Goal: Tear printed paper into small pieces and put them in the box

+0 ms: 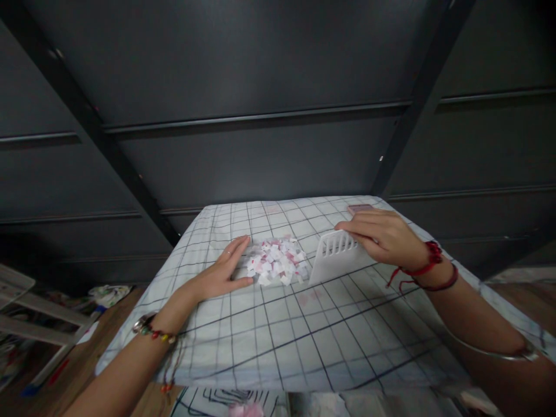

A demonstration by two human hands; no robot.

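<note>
Your right hand (pixel 382 234) clamps the scraper (pixel 332 265), likely light and stiff, by its slotted edge; your left hand (pixel 221 275), thumb apart, flanks flimsy-looking paper scraps (pixel 277 262).

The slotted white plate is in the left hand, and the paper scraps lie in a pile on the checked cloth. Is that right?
Not quite: the head view shows the slotted white plate in the right hand, not the left hand. The paper scraps do lie in a pile on the checked cloth.
</note>
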